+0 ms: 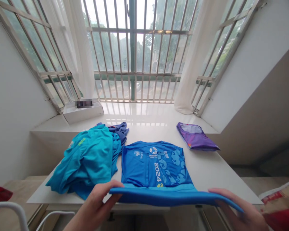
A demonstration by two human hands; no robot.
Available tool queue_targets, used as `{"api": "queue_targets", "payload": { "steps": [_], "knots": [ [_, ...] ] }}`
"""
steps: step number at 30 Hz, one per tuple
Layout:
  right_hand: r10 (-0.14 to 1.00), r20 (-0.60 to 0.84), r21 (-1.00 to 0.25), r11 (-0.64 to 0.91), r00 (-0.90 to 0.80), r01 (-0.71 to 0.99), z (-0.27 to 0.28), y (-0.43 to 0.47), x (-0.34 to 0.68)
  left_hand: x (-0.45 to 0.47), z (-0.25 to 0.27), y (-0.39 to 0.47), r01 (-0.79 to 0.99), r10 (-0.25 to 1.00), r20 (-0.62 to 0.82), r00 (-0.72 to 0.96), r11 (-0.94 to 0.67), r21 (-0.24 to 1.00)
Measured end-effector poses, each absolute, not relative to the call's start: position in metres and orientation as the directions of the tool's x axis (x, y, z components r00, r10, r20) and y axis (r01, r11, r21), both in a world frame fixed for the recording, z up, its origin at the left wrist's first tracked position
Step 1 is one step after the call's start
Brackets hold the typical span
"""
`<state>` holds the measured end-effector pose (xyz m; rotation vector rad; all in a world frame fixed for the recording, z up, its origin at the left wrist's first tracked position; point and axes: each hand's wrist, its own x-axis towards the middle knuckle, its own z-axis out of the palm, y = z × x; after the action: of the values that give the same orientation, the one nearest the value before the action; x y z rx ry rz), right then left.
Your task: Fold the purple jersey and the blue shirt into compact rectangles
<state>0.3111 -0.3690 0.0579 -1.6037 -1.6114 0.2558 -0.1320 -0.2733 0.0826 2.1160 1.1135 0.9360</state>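
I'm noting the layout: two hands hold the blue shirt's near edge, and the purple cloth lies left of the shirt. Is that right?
The side is wrong: the head view shows the purple cloth lies right of the blue shirt. The left hand and right hand hold the shirt's near edge.

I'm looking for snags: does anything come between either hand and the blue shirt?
Nothing visible does: the left hand and right hand both hold the near edge of the blue shirt. The teal garment lies close by on the left, but not between hand and shirt.
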Motion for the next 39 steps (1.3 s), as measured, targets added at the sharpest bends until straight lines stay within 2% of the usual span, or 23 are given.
{"api": "queue_targets", "payload": {
  "steps": [2, 4, 7, 9, 13, 19, 22, 33, 35, 37, 39],
  "knots": [
    [0.892, 0.385, -0.724, 0.132, 0.237, 0.677, 0.072, -0.34, 0.305, -0.119, 0.092, -0.239, 0.414, 0.835, 0.29, 0.469, -0.497, 0.763],
    [0.915, 0.325, -0.799, 0.13, 0.24, 0.587, 0.08, -0.303, 0.3, -0.105, 0.095, -0.199, 0.356, 0.829, 0.292, 0.476, -0.486, 0.798],
    [0.962, 0.225, -0.881, 0.133, 0.154, 0.455, 0.077, -0.242, 0.301, -0.086, 0.084, -0.141, 0.319, 0.85, 0.248, 0.464, -0.422, 0.849],
    [0.979, 0.173, -0.897, 0.11, 0.109, 0.427, 0.065, -0.202, 0.304, -0.076, 0.068, -0.11, 0.395, 0.869, 0.216, 0.445, -0.407, 0.824],
    [0.988, 0.136, -0.815, 0.073, 0.068, 0.575, 0.034, -0.14, 0.307, -0.063, 0.036, -0.074, 0.664, 0.935, 0.165, 0.314, -0.34, 0.666],
    [0.982, 0.162, -0.551, 0.004, 0.102, 0.835, 0.001, -0.113, 0.307, -0.058, 0.021, -0.069, 0.795, 0.95, 0.176, 0.258, -0.312, 0.521],
    [0.984, 0.138, -0.445, -0.044, 0.117, 0.894, -0.002, -0.116, 0.307, -0.059, 0.025, -0.074, 0.876, 0.966, 0.131, 0.225, -0.259, 0.406],
    [0.99, 0.068, -0.372, -0.093, 0.127, 0.923, 0.008, -0.121, 0.298, -0.059, 0.04, -0.084, 0.956, 0.982, -0.025, 0.187, -0.177, 0.234],
    [0.985, 0.093, -0.354, -0.103, 0.144, 0.929, 0.008, -0.123, 0.296, -0.06, 0.04, -0.086, 0.957, 0.981, -0.032, 0.194, -0.182, 0.225],
    [0.968, 0.173, -0.36, -0.109, 0.181, 0.926, 0.011, -0.126, 0.293, -0.06, 0.04, -0.088, 0.949, 0.977, 0.055, 0.204, -0.211, 0.234],
    [0.946, 0.248, -0.401, -0.096, 0.209, 0.911, 0.017, -0.132, 0.29, -0.059, 0.041, -0.091, 0.925, 0.943, 0.218, 0.25, -0.3, 0.234]
  ]
}}
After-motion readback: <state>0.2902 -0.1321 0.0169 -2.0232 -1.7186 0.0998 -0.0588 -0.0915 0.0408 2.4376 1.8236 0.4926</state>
